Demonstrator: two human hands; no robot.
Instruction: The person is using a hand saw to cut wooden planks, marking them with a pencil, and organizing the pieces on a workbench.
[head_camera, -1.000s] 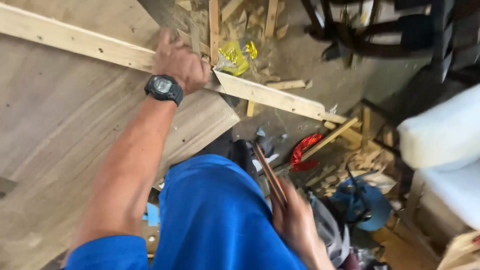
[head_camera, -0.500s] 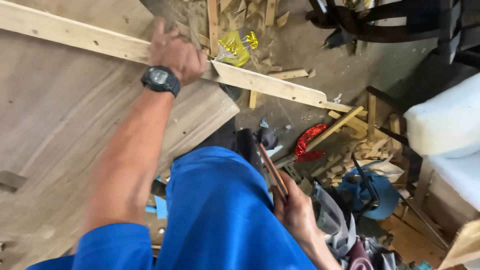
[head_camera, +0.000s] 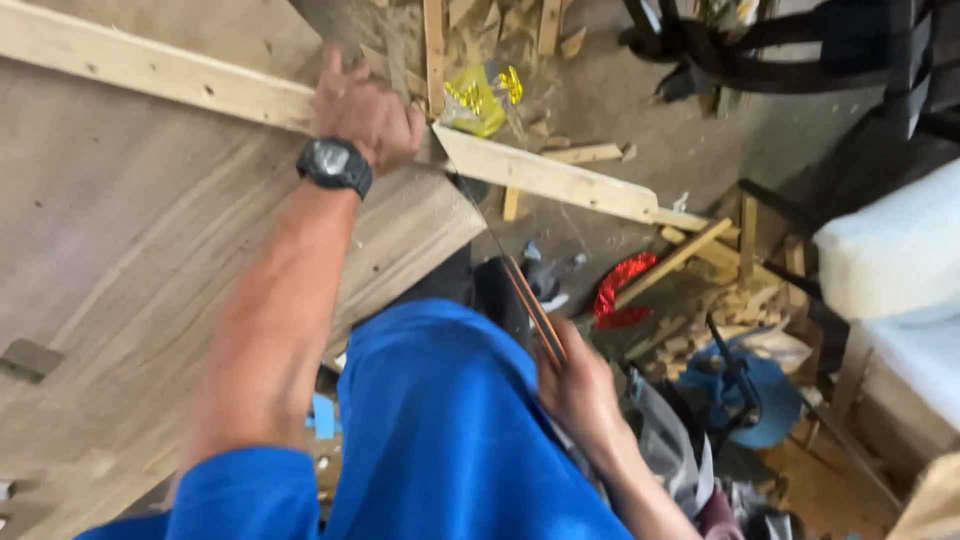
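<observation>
Left hand (head_camera: 365, 110) pins wooden strip (head_camera: 540, 178) overhanging board edge (head_camera: 440, 240).

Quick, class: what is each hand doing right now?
Left hand: pressed down on the wooden strip.
Right hand: closed on the handsaw.

A crinkly yellow wrapper (head_camera: 478, 98) lies on the floor among wood scraps. A shiny red wrapper (head_camera: 620, 290) lies nearer.

Black digital wristwatch (head_camera: 334, 165) on left wrist; bright blue short sleeve (head_camera: 240, 495); blue trousers (head_camera: 450, 430).
</observation>
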